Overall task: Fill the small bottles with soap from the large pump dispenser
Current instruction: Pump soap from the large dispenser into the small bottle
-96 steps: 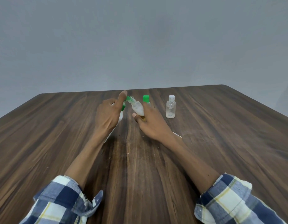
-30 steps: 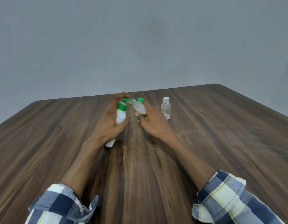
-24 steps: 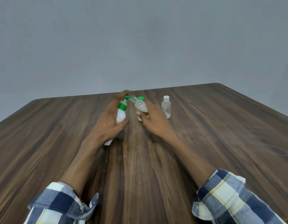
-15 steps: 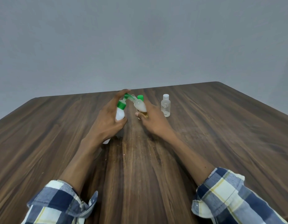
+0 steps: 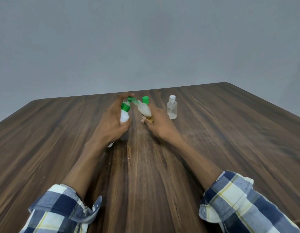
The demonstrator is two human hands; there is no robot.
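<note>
Dark wood-grain surface [image 5: 213, 132], plain grey wall behind. Dispenser [image 5: 124, 115] base hidden by left hand [image 5: 112, 125], closed round its body, finger on pump. Right hand [image 5: 159, 125] grips tilted small bottle [image 5: 144, 110] at spout; green cap [image 5: 145, 99] behind. Capped clear bottle [image 5: 172, 109] upright, just right.

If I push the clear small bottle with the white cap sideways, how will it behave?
The clear bottle stands upright, tall and narrow, so it probably tips rather than slides. It looks almost empty, thus likely light. Its smooth plastic may slide easily on the table.
</note>
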